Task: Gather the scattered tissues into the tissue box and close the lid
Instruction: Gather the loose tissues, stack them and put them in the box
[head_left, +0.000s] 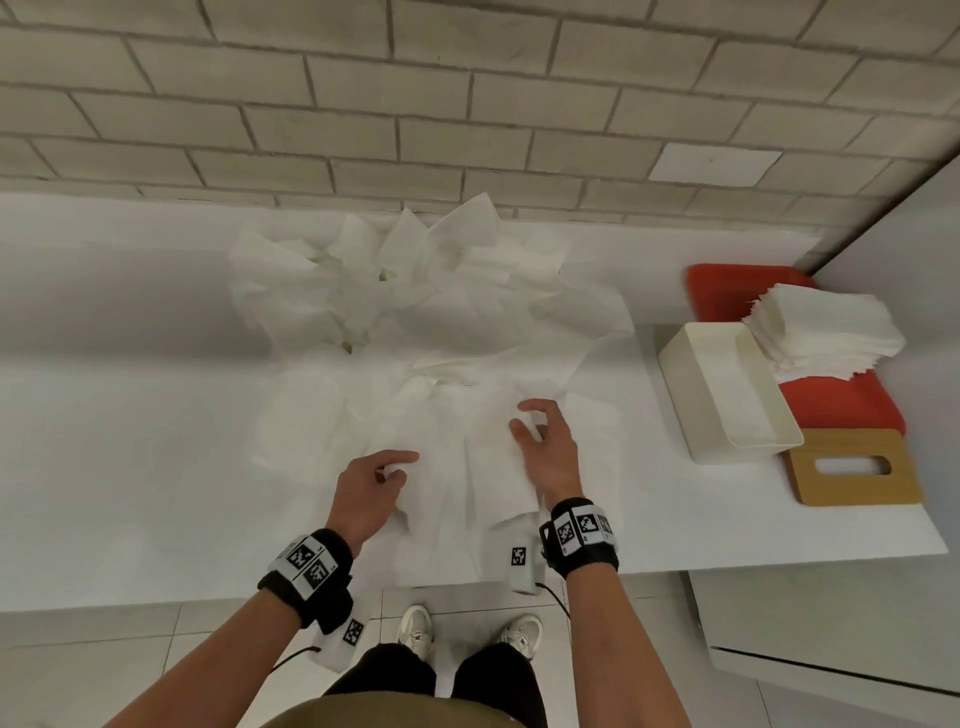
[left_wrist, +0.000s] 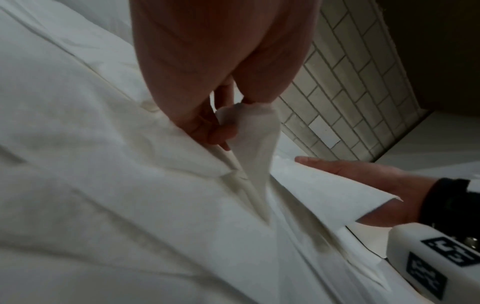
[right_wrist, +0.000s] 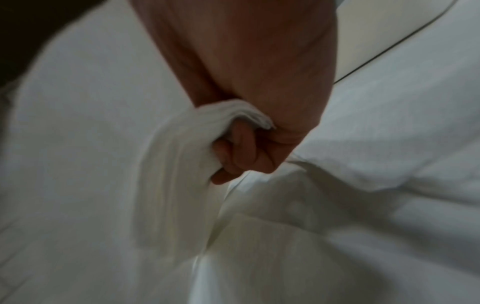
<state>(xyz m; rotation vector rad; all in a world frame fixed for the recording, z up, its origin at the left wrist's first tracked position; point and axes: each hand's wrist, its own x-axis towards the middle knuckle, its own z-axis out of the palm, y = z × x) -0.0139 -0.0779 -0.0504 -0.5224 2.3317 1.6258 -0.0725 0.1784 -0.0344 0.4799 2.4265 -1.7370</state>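
Against a far wall (head_left: 467, 104) of pale brick tile, white counter (head_left: 104, 415) strewn with loose tissues (head_left: 415, 291). Near edge: left hand (head_left: 371, 486) pinching a tissue fold, right hand (head_left: 548, 452) gripping another. Far right, open tissue box (head_left: 727, 389), stacked tissues (head_left: 826, 327), red tray (head_left: 727, 291), wooden lid (head_left: 857, 467). No legible writing.

My head cam looks steeply down from standing height at the white table (head_left: 156, 415) against the brick wall (head_left: 467, 104), both hands and my shoes in frame; the left wrist cam sits super close behind the left hand (left_wrist: 207, 86), facing along it toward that same wall (left_wrist: 350, 82), and catches the right hand (left_wrist: 363, 185) too. Right wrist cam is just as tight on the right hand (right_wrist: 254, 102); all three share the loose tissues (head_left: 457, 467) at the near edge.
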